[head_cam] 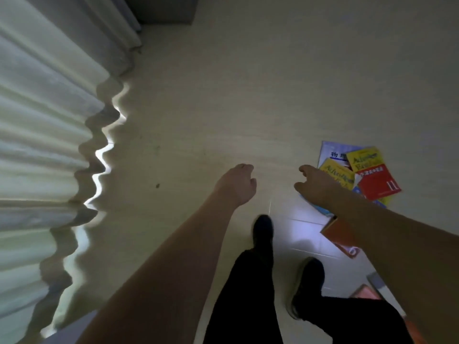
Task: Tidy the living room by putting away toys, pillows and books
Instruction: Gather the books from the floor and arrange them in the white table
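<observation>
Several books lie scattered on the pale floor at the right: a yellow and red book (375, 173), a second yellow book (337, 173) and a pale blue book (334, 151) under them. An orange book (340, 235) lies nearer, partly hidden by my right forearm. My right hand (315, 182) hovers just left of the pile, fingers loosely curled and holding nothing. My left hand (238, 184) hangs over bare floor with its fingers curled in and nothing in it.
A long pleated curtain (47, 145) runs down the left side, light spilling under its hem. My legs in black trousers and dark shoes (263, 229) stand below the hands. Another reddish book (367, 292) lies at the lower right. A dark piece of furniture (164, 8) stands at the far top.
</observation>
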A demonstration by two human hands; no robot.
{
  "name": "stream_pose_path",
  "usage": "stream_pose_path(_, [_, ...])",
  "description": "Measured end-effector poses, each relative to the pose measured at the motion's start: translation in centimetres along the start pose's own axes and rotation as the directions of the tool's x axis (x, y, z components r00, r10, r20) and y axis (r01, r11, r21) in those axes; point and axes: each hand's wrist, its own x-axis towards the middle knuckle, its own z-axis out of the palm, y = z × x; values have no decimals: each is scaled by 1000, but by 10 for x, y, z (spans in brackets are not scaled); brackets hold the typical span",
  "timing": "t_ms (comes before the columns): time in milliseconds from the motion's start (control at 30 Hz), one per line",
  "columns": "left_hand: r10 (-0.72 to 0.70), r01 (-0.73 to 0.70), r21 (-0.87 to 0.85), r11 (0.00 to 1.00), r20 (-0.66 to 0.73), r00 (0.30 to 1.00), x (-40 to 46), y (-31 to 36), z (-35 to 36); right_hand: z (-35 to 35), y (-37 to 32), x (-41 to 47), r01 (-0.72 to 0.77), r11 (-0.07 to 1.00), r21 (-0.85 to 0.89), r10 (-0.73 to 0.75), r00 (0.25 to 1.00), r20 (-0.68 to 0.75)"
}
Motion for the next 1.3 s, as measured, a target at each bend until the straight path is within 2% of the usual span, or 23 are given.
stream_pose_path(233, [29, -34, 44, 998, 101, 994, 174, 16, 132, 41, 124, 175, -51, 999, 0, 51, 998, -25])
stream_pose_path(367, [57, -62, 40, 997, 108, 993, 281, 30, 249, 95, 230, 278, -83, 995, -58, 78, 993, -92])
stream_pose_path(567, [90, -91, 5, 996, 106, 990, 386, 49, 398, 161, 345, 393, -12, 965, -260, -63, 959, -277])
stream_pose_path(633, [72, -68, -40, 997, 94, 993, 403, 47, 422, 164, 361, 413, 15, 961, -275, -113, 932, -344])
stream_pose_path(700, [46, -41, -82, 996, 55, 997, 412, 55, 444, 157, 384, 426, 19, 964, -265, -145, 873, -465])
stream_pose_path(800, [-22, 29, -160, 987, 48, 999, 416, 68, 461, 151, 407, 429, -50, 978, -204, -75, 823, -562])
stream_pose_path(867, [-39, 52, -177, 983, 77, 996, 417, 86, 476, 147, 433, 426, -161, 980, -118, 56, 788, -613])
stream_pose_path(967, [-60, 66, -162, 985, 39, 997, 430, 106, 498, 136, 466, 427, -285, 956, 68, 264, 737, -623])
stream_pose_path(1100, [-165, 154, -109, 982, -93, 982, 445, 116, 514, 114, 486, 435, -283, 907, 313, 417, 703, -576])
stream_pose_path(1233, [-214, 184, -300, 936, -67, 975, 453, 104, 504, 130, 494, 446, -339, 909, 244, 416, 685, -598])
stream_pose_path(1300, [-227, 175, -383, 907, -97, 969, 456, 90, 498, 137, 493, 454, -342, 915, 216, 398, 662, -635])
